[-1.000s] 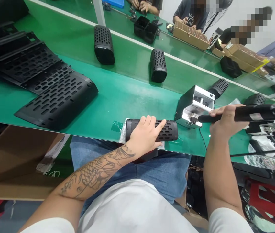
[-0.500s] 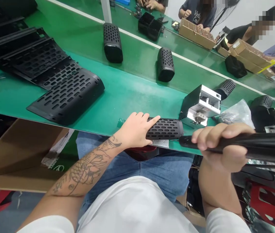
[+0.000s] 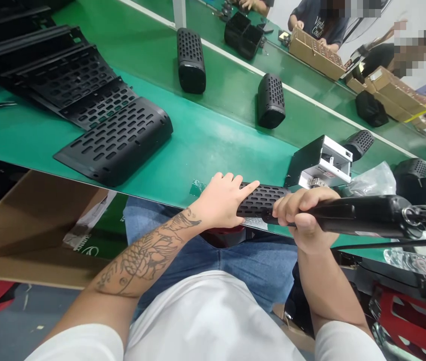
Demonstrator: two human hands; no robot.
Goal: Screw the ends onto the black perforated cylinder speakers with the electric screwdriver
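A black housing with slotted holes [image 3: 263, 199] lies at the front edge of the green bench, on what looks like clear bubble wrap. My left hand [image 3: 221, 201] is closed over its left end, index finger along the top and thumb on the near side. In my right hand [image 3: 308, 219] is a black electric screwdriver [image 3: 363, 216], held almost level with its cord end to the right. Its narrow front overlaps the housing's right end in view; whether the tip touches a screw cannot be seen.
Stacked slotted black covers [image 3: 119, 138] fill the bench's left side. A silver-and-black metal fixture [image 3: 320, 161] stands beyond my right hand, beside a clear plastic bag [image 3: 373, 180]. Finished-looking black housings [image 3: 191, 60] stand on the belt. Co-workers sit across, behind cardboard boxes [image 3: 316, 56].
My right hand has brought the screwdriver leftward, to the right end of the housing. My left hand keeps its hold. The view has shifted slightly, and a co-worker's arm is now raised at the back right.
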